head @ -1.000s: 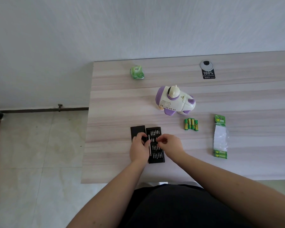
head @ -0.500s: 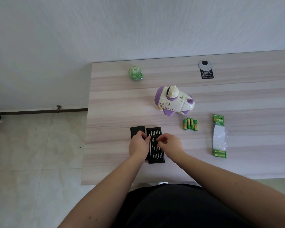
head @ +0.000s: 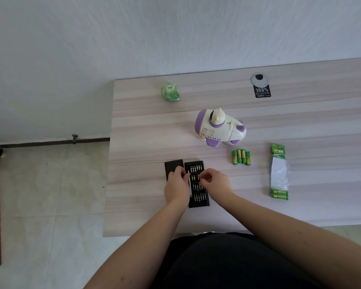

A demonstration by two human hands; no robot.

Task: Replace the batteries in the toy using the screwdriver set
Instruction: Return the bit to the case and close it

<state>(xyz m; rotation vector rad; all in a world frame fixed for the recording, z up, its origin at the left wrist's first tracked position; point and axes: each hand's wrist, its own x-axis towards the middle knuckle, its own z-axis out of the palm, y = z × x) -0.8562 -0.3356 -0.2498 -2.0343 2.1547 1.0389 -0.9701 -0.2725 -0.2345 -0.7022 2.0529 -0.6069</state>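
- A pale wood-grain table [head: 300,205] stands against a white wall.
- Nearest, both hands have barely moved in the last second: the left hand [head: 176,187] rests curled on the screwdriver set [head: 197,202], and the right hand [head: 216,182] pinches at one bit, so bit selection is likely unfinished.
- Farther right: four loose batteries [head: 241,157], one battery pack [head: 279,174].
- Beyond: one toy [head: 220,128], unopened.

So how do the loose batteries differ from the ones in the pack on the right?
The loose batteries are four bare cells lying side by side near the toy, pointing away from the person. The battery pack is mostly empty clear wrap, with cells left only at its near end, lying crosswise. Both are green with yellow and rest on the table.
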